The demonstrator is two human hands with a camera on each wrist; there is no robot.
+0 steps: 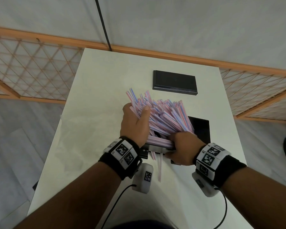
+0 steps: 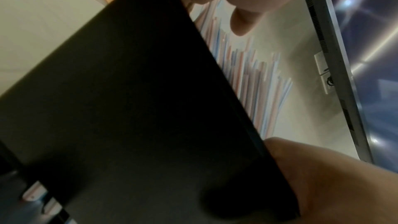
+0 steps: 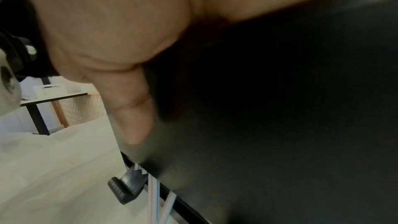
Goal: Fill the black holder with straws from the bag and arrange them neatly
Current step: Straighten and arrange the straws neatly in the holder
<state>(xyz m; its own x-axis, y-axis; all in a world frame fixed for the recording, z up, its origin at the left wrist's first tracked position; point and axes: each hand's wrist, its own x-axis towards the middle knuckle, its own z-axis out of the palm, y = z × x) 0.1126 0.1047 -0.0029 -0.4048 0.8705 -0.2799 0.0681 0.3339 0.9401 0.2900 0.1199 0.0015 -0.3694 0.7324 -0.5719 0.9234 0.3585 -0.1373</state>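
Observation:
A thick bundle of pink-and-blue striped straws [image 1: 165, 115] stands slanted in the black holder [image 1: 202, 128], fanning up and to the left. My left hand [image 1: 135, 123] grips the bundle from its left side, thumb laid across the straws [image 2: 247, 77]. My right hand [image 1: 182, 147] grips the holder's near rim, with its thumb [image 3: 131, 108] pressed on the black front wall [image 3: 280, 125]. A few straws [image 1: 159, 164] poke out under the holder's near edge [image 3: 155, 202], beside a small black tab [image 3: 127, 186]. The straws and hands hide most of the holder's inside.
A flat black lid [image 1: 175, 85] lies farther back on the white table [image 1: 97, 80]. A wooden lattice fence [image 1: 31, 68] runs behind the table on both sides, and a black pole [image 1: 104, 28] rises at the back. The table's side edges are close.

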